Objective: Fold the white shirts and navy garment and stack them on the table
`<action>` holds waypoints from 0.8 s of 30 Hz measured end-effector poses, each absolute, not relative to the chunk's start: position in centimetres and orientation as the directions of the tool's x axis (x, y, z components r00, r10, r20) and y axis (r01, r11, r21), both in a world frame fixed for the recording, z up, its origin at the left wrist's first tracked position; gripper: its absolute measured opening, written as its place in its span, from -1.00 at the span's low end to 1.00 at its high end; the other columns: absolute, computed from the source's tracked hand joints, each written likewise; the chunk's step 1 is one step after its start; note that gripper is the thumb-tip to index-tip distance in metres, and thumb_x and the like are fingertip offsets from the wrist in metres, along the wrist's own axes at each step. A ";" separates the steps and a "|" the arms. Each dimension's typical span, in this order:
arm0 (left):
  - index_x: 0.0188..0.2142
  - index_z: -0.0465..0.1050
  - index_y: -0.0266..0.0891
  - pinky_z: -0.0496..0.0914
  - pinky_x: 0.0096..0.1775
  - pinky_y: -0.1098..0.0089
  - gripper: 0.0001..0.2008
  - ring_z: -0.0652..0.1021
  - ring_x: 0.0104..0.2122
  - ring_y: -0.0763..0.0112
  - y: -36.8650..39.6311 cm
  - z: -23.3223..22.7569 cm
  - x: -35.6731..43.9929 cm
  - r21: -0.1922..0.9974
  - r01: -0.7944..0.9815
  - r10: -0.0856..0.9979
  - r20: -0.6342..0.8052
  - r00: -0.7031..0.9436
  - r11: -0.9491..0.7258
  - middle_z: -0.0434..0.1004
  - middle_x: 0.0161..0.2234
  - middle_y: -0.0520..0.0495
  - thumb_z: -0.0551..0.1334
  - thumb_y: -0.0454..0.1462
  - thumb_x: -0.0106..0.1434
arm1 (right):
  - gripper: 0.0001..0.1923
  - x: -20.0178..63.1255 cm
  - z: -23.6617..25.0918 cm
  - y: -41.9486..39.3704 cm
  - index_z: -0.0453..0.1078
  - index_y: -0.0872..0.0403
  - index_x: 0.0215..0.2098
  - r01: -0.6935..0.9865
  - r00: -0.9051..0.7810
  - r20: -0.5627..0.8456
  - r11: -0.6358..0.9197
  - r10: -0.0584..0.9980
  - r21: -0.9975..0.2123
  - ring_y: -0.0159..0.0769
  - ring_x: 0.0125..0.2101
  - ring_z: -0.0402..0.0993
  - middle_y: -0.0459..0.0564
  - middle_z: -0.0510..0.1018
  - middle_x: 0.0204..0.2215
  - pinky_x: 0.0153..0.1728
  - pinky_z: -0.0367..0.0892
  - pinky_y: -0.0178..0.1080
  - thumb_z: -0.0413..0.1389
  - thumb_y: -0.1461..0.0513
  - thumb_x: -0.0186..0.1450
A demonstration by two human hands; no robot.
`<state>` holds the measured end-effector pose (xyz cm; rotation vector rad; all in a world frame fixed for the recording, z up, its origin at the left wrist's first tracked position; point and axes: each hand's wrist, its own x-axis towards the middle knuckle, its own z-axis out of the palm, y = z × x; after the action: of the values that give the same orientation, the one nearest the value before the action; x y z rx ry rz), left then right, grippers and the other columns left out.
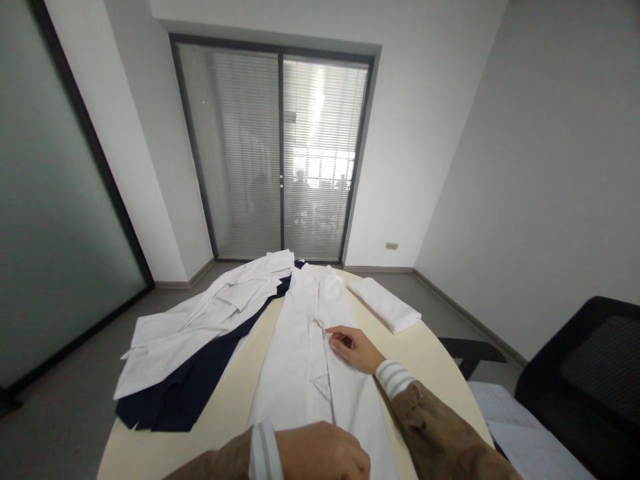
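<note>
A white garment [305, 360] lies stretched lengthwise down the middle of a round cream table [230, 400]. My right hand [353, 348] rests on its middle seam, fingers curled and pinching the fabric. My left hand [320, 453] presses on the garment's near end at the bottom of the view, fingers curled over the cloth. Both arms wear brown sleeves with striped white cuffs.
A pile of white garments [200, 320] over a dark navy one [190, 387] lies on the table's left. A folded white cloth [385, 303] sits at the far right. A black chair [585, 373] stands to the right. Glass doors with blinds [280, 153] are ahead.
</note>
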<state>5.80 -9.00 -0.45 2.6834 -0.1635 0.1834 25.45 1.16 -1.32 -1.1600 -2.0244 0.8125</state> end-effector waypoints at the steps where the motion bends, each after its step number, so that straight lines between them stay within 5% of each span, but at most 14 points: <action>1: -0.45 0.39 -0.20 0.36 -0.29 0.44 -0.84 0.55 -0.30 0.39 -9.0 -0.5 5.7 0.432 -0.148 -0.089 0.155 0.984 -0.890 0.56 -0.35 0.02 0.20 -0.33 0.29 | -0.57 25.4 -1.1 1.1 0.38 0.05 0.15 0.499 -0.407 0.241 0.436 0.881 -0.749 -0.35 -0.39 0.39 -0.04 0.56 -0.30 -0.29 0.32 -0.27 0.06 0.11 0.35; 5: -0.51 0.30 -0.18 0.31 -0.44 0.40 -0.78 0.54 -0.41 0.37 -8.8 -1.7 5.7 0.408 -0.077 -0.075 0.021 0.997 -0.910 0.50 -0.47 0.03 0.21 -0.28 0.27 | -0.47 24.4 0.2 1.4 0.14 -0.04 0.33 0.623 -0.512 0.251 0.556 0.822 -0.551 -0.32 -0.34 0.40 -0.03 0.52 -0.24 -0.20 0.33 -0.24 -0.03 0.19 0.40; 9: -0.54 0.20 -0.15 0.27 -0.49 0.38 -0.72 0.51 -0.48 0.35 -8.7 -2.6 5.9 0.431 -0.035 -0.064 -0.052 0.997 -0.901 0.42 -0.54 0.04 0.18 -0.20 0.28 | -0.68 23.1 1.8 2.9 0.44 0.02 0.03 0.722 -0.571 0.179 0.594 0.801 -0.354 -0.28 -0.28 0.46 0.03 0.52 -0.20 -0.16 0.29 -0.26 -0.05 0.28 0.38; 12: -0.55 0.13 -0.13 0.30 -0.43 0.38 -0.73 0.51 -0.44 0.34 -8.6 -1.6 5.7 0.503 -0.098 -0.106 0.013 0.994 -0.859 0.40 -0.53 0.04 0.12 -0.25 0.27 | -0.80 22.4 3.0 4.0 0.47 0.05 -0.18 0.789 -0.534 0.122 0.545 0.837 -0.282 -0.27 -0.29 0.47 0.02 0.55 -0.26 -0.23 0.26 -0.29 0.00 0.29 0.35; 17: -0.58 -0.01 -0.11 0.27 -0.45 0.36 -0.67 0.46 -0.50 0.33 -8.7 -0.1 5.2 0.537 -0.071 -0.107 -0.037 0.994 -0.841 0.31 -0.59 0.06 0.14 -0.25 0.23 | -0.78 21.1 2.7 3.6 0.41 0.02 -0.12 0.861 -0.403 0.208 0.446 0.891 -0.242 -0.27 -0.25 0.46 0.01 0.53 -0.20 -0.26 0.23 -0.29 -0.06 0.25 0.41; 24: -0.60 0.01 -0.11 0.17 -0.53 0.39 -0.67 0.30 -0.61 0.37 -8.7 -0.4 4.8 0.585 0.134 -0.028 -0.261 0.965 -0.800 0.09 -0.66 0.10 0.14 -0.26 0.21 | -0.61 20.8 -0.3 2.0 0.24 0.08 0.15 0.803 -0.422 0.315 0.511 0.850 -0.307 -0.18 -0.04 0.36 0.11 0.44 -0.07 0.02 0.26 -0.17 -0.05 0.33 0.37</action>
<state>4.84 -8.65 -0.40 2.4765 0.0744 -0.3406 20.75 1.95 -0.29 -1.3593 -2.3281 0.1512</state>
